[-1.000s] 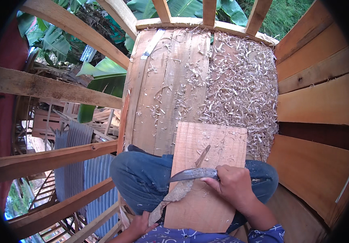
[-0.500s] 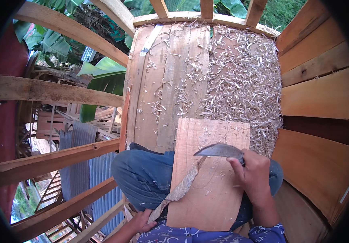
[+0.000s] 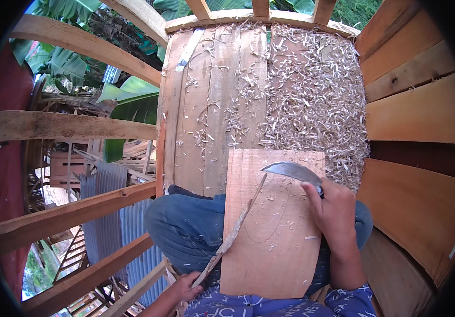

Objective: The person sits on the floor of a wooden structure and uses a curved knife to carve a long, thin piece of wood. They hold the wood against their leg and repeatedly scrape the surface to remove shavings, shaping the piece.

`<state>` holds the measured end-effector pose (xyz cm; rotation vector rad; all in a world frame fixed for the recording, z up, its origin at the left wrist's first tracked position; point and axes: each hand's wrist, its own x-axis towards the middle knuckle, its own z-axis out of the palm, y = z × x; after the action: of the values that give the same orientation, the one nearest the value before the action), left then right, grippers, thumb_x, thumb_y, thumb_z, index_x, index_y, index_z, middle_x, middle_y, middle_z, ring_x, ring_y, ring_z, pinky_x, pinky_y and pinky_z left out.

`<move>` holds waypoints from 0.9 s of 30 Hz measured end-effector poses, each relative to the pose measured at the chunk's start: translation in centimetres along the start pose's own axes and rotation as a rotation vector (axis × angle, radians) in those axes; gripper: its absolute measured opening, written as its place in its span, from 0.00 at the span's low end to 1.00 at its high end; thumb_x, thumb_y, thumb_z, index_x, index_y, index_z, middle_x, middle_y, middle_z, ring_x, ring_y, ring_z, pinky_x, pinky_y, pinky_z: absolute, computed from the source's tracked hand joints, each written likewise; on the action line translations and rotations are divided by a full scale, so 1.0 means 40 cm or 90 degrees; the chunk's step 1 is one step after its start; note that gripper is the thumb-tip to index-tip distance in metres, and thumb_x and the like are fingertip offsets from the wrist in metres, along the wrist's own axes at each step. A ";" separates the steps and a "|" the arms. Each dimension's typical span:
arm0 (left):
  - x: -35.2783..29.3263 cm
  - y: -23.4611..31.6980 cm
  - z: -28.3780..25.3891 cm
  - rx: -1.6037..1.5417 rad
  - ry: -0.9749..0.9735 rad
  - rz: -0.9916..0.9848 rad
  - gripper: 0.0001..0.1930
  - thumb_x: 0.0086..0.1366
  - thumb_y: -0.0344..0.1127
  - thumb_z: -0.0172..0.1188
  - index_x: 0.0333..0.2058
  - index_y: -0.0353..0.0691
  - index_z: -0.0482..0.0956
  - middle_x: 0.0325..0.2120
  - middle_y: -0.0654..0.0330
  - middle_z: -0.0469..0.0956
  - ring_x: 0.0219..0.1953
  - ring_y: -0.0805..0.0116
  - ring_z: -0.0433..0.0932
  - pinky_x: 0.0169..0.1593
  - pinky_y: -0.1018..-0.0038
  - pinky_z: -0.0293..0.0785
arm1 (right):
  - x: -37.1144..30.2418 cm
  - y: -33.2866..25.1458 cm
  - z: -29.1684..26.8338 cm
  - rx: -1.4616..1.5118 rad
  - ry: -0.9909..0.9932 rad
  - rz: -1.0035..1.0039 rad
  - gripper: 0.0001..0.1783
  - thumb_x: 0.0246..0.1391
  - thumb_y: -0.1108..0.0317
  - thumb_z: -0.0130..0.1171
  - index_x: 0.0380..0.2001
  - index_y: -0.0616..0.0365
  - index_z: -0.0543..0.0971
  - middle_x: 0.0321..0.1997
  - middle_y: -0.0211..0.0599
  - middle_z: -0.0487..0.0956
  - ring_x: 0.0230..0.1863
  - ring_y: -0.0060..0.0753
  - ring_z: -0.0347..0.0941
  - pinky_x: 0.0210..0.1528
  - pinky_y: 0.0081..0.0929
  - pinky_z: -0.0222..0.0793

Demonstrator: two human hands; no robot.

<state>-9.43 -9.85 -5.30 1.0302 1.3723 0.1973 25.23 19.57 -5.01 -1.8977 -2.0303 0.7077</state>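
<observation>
The knife handle is hidden inside the right hand.

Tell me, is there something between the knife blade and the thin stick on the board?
Nothing visible. The right hand holds the curved knife just right of the stick tip, over the bare board. The left hand grips the stick's lower end.

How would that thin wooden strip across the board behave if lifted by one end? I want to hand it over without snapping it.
The thin wooden strip is long and slender, so it would probably flex and could crack. It looks light. The left hand grips only its lower end while its tip rests on the board, which suggests it benefits from support.
</observation>
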 end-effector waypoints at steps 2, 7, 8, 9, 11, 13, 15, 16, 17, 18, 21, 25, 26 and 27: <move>0.014 0.006 -0.004 -0.039 0.007 0.032 0.19 0.63 0.41 0.58 0.46 0.33 0.73 0.25 0.53 0.78 0.26 0.62 0.80 0.33 0.69 0.75 | -0.012 -0.014 -0.031 0.009 -0.008 -0.075 0.26 0.50 0.46 0.63 0.15 0.58 0.71 0.13 0.41 0.70 0.16 0.46 0.72 0.19 0.37 0.65; 0.016 0.001 -0.007 -0.211 -0.030 -0.003 0.22 0.68 0.49 0.54 0.47 0.33 0.74 0.23 0.60 0.79 0.22 0.71 0.79 0.30 0.75 0.74 | -0.057 -0.039 0.013 -0.015 -0.091 -0.195 0.27 0.53 0.44 0.59 0.16 0.56 0.71 0.14 0.40 0.71 0.15 0.45 0.72 0.18 0.37 0.66; 0.012 0.006 -0.003 -0.202 -0.031 -0.001 0.24 0.68 0.51 0.53 0.46 0.33 0.75 0.22 0.60 0.79 0.22 0.72 0.78 0.29 0.75 0.74 | -0.030 -0.021 0.010 -0.051 -0.048 -0.127 0.27 0.54 0.44 0.59 0.16 0.56 0.71 0.14 0.41 0.72 0.15 0.45 0.72 0.17 0.37 0.66; 0.014 0.012 -0.001 -0.193 -0.032 0.001 0.25 0.68 0.53 0.52 0.46 0.33 0.76 0.22 0.61 0.79 0.22 0.73 0.78 0.29 0.76 0.74 | -0.008 0.005 0.004 -0.086 -0.004 -0.059 0.27 0.54 0.45 0.59 0.16 0.56 0.71 0.14 0.41 0.72 0.14 0.45 0.71 0.17 0.37 0.66; 0.029 0.025 -0.014 -0.164 -0.035 0.018 0.27 0.69 0.55 0.50 0.45 0.33 0.77 0.21 0.62 0.79 0.22 0.74 0.78 0.29 0.76 0.74 | -0.013 0.002 -0.019 -0.006 -0.011 -0.055 0.27 0.54 0.45 0.60 0.16 0.57 0.72 0.14 0.42 0.72 0.15 0.46 0.72 0.17 0.37 0.66; 0.037 0.031 -0.016 -0.144 -0.031 0.035 0.27 0.69 0.56 0.49 0.44 0.33 0.77 0.21 0.63 0.78 0.22 0.73 0.77 0.28 0.76 0.74 | -0.051 -0.051 -0.033 0.002 -0.066 -0.152 0.27 0.53 0.46 0.60 0.16 0.58 0.72 0.14 0.43 0.73 0.15 0.46 0.72 0.18 0.37 0.66; 0.038 0.022 -0.025 -0.175 -0.043 0.023 0.27 0.69 0.56 0.49 0.44 0.33 0.78 0.20 0.63 0.78 0.22 0.74 0.77 0.28 0.76 0.73 | -0.055 -0.064 -0.015 -0.010 -0.104 -0.149 0.26 0.53 0.47 0.61 0.17 0.59 0.73 0.15 0.44 0.73 0.16 0.48 0.72 0.19 0.39 0.66; 0.027 0.014 -0.017 -0.197 -0.038 0.012 0.27 0.69 0.56 0.49 0.44 0.33 0.78 0.20 0.63 0.78 0.22 0.74 0.77 0.28 0.76 0.73 | -0.036 -0.058 0.000 -0.024 -0.092 -0.115 0.26 0.52 0.47 0.61 0.17 0.60 0.74 0.15 0.46 0.73 0.17 0.49 0.72 0.21 0.40 0.66; 0.025 0.017 -0.014 -0.208 -0.041 0.010 0.27 0.69 0.56 0.49 0.44 0.33 0.78 0.20 0.63 0.77 0.22 0.74 0.77 0.29 0.76 0.73 | -0.015 -0.054 0.006 -0.037 -0.079 -0.080 0.25 0.52 0.48 0.62 0.17 0.60 0.74 0.15 0.47 0.73 0.19 0.51 0.72 0.22 0.42 0.66; 0.027 0.021 -0.011 -0.219 -0.044 0.008 0.27 0.69 0.56 0.49 0.44 0.33 0.78 0.19 0.63 0.77 0.22 0.74 0.76 0.29 0.76 0.73 | 0.004 -0.030 -0.002 -0.064 -0.067 -0.019 0.26 0.52 0.47 0.61 0.17 0.60 0.74 0.15 0.47 0.73 0.19 0.50 0.73 0.22 0.41 0.66; 0.032 0.031 -0.014 -0.205 -0.029 0.011 0.28 0.69 0.56 0.49 0.44 0.32 0.78 0.19 0.63 0.76 0.22 0.75 0.75 0.29 0.76 0.72 | -0.009 -0.067 -0.043 -0.039 -0.107 -0.043 0.27 0.53 0.47 0.60 0.17 0.60 0.73 0.16 0.48 0.74 0.19 0.51 0.73 0.23 0.42 0.66; 0.031 0.002 -0.013 -0.236 -0.041 0.006 0.28 0.69 0.56 0.50 0.44 0.31 0.78 0.18 0.63 0.75 0.21 0.76 0.74 0.28 0.77 0.72 | -0.034 -0.069 0.007 -0.052 -0.097 -0.151 0.28 0.54 0.44 0.58 0.15 0.58 0.74 0.13 0.43 0.73 0.17 0.45 0.74 0.19 0.37 0.67; 0.026 0.000 -0.007 -0.225 -0.042 0.009 0.28 0.69 0.56 0.50 0.45 0.31 0.78 0.18 0.63 0.75 0.21 0.76 0.74 0.28 0.77 0.72 | 0.000 -0.055 -0.001 -0.071 -0.066 -0.095 0.29 0.55 0.43 0.57 0.16 0.59 0.75 0.13 0.43 0.73 0.17 0.45 0.74 0.19 0.38 0.68; 0.024 0.001 -0.003 -0.214 -0.043 0.012 0.28 0.69 0.56 0.50 0.45 0.31 0.78 0.18 0.63 0.75 0.21 0.76 0.74 0.28 0.77 0.71 | 0.020 -0.040 -0.012 -0.110 -0.065 -0.027 0.29 0.55 0.43 0.57 0.17 0.60 0.75 0.14 0.44 0.73 0.17 0.46 0.74 0.20 0.38 0.68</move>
<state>-9.28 -9.14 -5.93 0.7619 1.2182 0.3909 24.05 20.41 -3.88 -1.9393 -2.2546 0.6492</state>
